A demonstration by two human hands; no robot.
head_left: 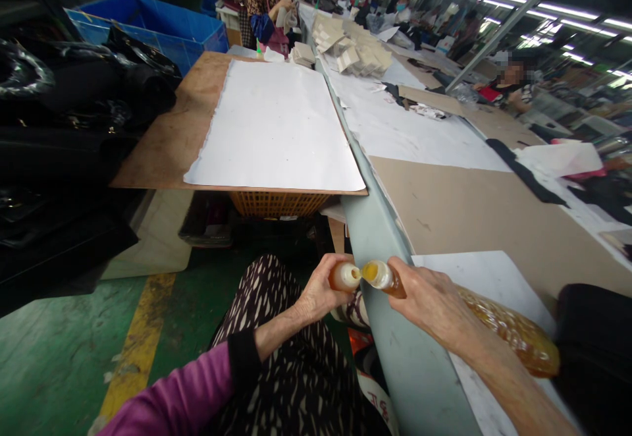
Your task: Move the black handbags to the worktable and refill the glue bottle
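Note:
Above my lap, my left hand (318,288) is wrapped round a small translucent bottle (342,276) with amber contents and an uncapped top. My right hand (424,294) grips the neck of a large clear plastic bottle (516,334) of amber liquid, which is tipped nearly level over the table edge. The mouths of the two bottles almost meet, with a bit of yellowish liquid between them. My right hand and forearm hide part of the large bottle's body.
A wooden board (162,139) bearing a white sheet (281,126) lies ahead. Brown board (474,212) covers the table at right. Black wrapped rolls (59,113) and a blue bin (148,27) are on the left. A masked person (269,18) works at the far end.

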